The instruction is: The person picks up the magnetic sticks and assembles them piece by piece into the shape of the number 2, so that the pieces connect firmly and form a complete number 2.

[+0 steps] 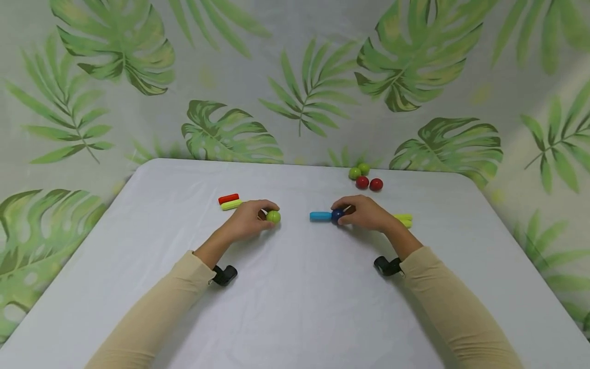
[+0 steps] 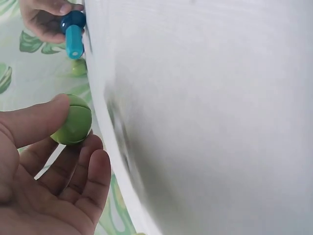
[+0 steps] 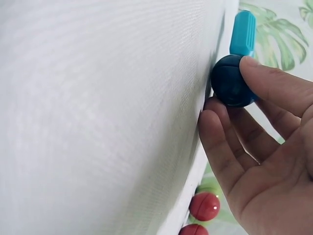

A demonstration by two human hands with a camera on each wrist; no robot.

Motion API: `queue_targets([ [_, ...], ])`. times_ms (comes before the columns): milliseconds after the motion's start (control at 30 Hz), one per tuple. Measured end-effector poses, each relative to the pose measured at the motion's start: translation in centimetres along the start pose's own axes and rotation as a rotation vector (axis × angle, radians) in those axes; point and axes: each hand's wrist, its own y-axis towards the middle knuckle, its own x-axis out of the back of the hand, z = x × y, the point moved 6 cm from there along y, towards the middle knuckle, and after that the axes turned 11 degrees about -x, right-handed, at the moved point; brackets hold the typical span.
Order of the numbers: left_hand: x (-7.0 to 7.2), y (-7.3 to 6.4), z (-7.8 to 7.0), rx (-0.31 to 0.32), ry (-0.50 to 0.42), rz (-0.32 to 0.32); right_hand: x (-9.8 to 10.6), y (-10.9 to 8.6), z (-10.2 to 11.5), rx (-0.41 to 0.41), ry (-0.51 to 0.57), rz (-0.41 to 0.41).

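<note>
Between thumb and fingertips, my left hand (image 1: 248, 220) pinches a small green ball (image 1: 273, 217); the left wrist view shows a seam line around this ball (image 2: 76, 122). Across from it, my right hand (image 1: 364, 212) pinches a dark blue ball (image 1: 337, 216). A light blue stick (image 1: 320, 216) extends from that ball toward the left hand, its end against the ball. In the right wrist view the thumb presses the side of the blue ball (image 3: 230, 81), and the faceted blue stick (image 3: 243, 33) points away from the palm. A gap separates the two hands.
Near the left hand lie a red stick (image 1: 228, 198) and a yellow-green stick (image 1: 231, 205). Yellow-green sticks (image 1: 403, 217) lie partly behind the right hand. Two green balls (image 1: 355, 173) and two red balls (image 1: 376, 184) sit by the far edge of the white table (image 1: 295, 307).
</note>
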Motion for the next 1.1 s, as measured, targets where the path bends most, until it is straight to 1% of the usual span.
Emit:
queue_targets([
  [100,-0.8,1.0,0.0,0.029,0.011,0.038,0.0,0.1,-0.2,0.007,0.005,0.001],
  [200,-1.6,2.1,-0.2,0.023,0.02,0.057,-0.1,0.3,-0.4,0.013,0.005,0.001],
  [333,-2.4,3.5,-0.8,0.008,0.002,0.061,-0.1,0.4,-0.7,0.002,0.002,-0.003],
  [467,-3.0,4.5,-0.7,0.028,-0.016,0.058,-0.1,0.4,-0.6,-0.009,-0.002,0.001],
  [633,-3.2,4.9,-0.7,0.048,-0.007,0.063,-0.1,0.7,-0.2,-0.012,-0.012,0.0],
  [833,-3.4,5.1,-1.0,0.047,-0.016,0.076,0.0,0.8,-0.2,-0.033,-0.016,0.003],
  [1100,-3.6,5.5,-0.9,0.068,-0.03,0.067,-0.2,1.0,-0.4,-0.03,-0.01,0.013],
])
